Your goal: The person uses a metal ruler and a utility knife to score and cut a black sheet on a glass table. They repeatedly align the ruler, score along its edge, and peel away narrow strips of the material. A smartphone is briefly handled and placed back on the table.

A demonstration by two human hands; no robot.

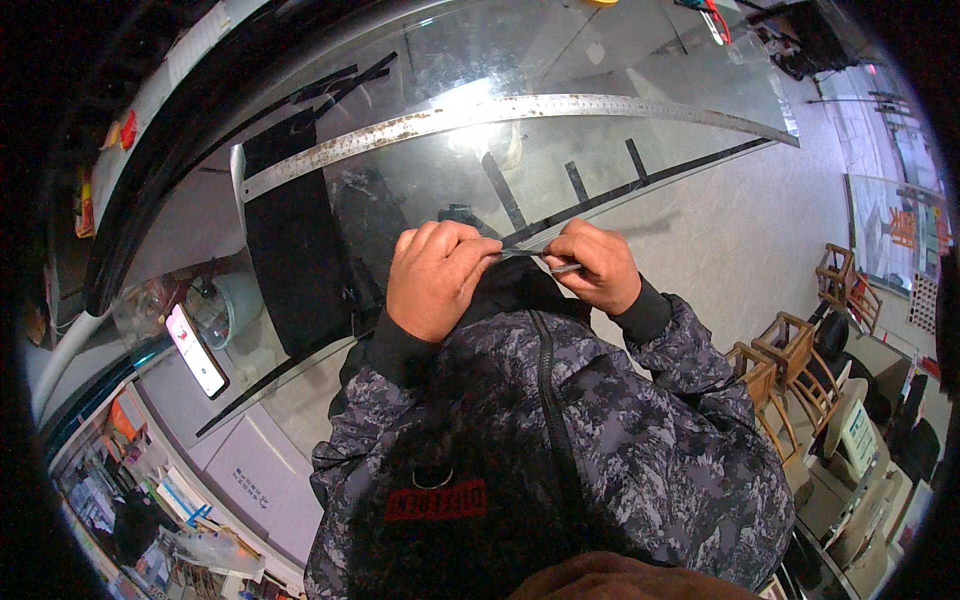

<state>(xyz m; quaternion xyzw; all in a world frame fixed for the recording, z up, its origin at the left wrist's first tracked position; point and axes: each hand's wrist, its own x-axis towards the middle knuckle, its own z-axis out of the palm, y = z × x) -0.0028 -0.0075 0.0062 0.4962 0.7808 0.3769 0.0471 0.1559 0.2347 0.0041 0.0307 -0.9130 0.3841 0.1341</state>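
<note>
Head view: our left hand (432, 284) and right hand (602, 268) face each other before our jacket (650, 420), fingers clamped on a thin grey strip (522, 253) running left to right between them, neither hand nearer. Ahead, past its slanting near edge, the glass table (430, 172) spreads toward a long steel ruler (540, 107).

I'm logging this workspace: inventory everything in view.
thin strip: one, grey, between hands
glass sheet: one, clear, upper middle
ruler: one, silvery, on glass
panel: one, black, left
narrow strips: several, black, on glass
tool: one, red-handled, top right
phone: one, white screen, left
bucket: one, pale, near phone
carton: one, mauve, lower left
seats: several, brown, right
clutter: uncounted, mixed, lower left
jacket: one, camouflage, lower middle
left hand: one, bare, strip's left
right hand: one, bare, strip's right
</note>
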